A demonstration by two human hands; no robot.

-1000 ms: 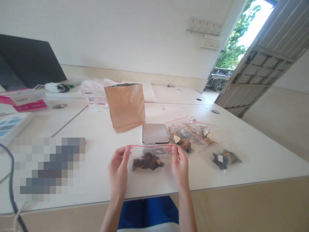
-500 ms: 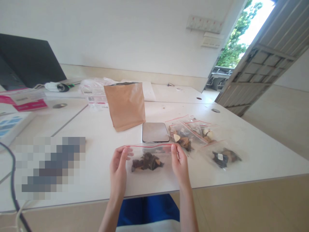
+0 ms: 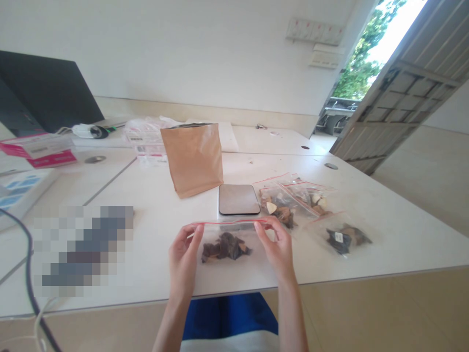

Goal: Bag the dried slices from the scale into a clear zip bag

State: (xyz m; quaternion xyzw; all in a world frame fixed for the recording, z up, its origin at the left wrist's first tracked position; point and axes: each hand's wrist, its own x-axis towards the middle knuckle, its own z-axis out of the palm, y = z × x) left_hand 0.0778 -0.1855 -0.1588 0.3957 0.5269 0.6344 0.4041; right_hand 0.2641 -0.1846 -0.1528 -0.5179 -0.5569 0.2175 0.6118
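Note:
A clear zip-lock bag (image 3: 227, 248) with a red seal line and dark brown dried pieces in it is held near the table's front edge. My left hand (image 3: 186, 247) pinches its top left end between thumb and fingers. At the top right end, my right hand (image 3: 275, 240) pinches the seal strip the same way. Just beyond the bag lies a flat square scale (image 3: 239, 199), its plate bare. Behind that, to the left, a brown paper bag (image 3: 194, 159) stands upright with its top open.
Several filled zip-lock bags (image 3: 286, 200) lie in a pile right of the scale, and another with a white label (image 3: 344, 238) lies nearer. Pink-and-white boxes (image 3: 44, 146), a monitor (image 3: 47, 93) and a dark cable (image 3: 27, 264) are on the left. A pixelated patch hides something there.
My right hand has slid inward along the seal, its fingers now more bent. The seal line shows a slight kink in the middle. The whole view has shifted a little.

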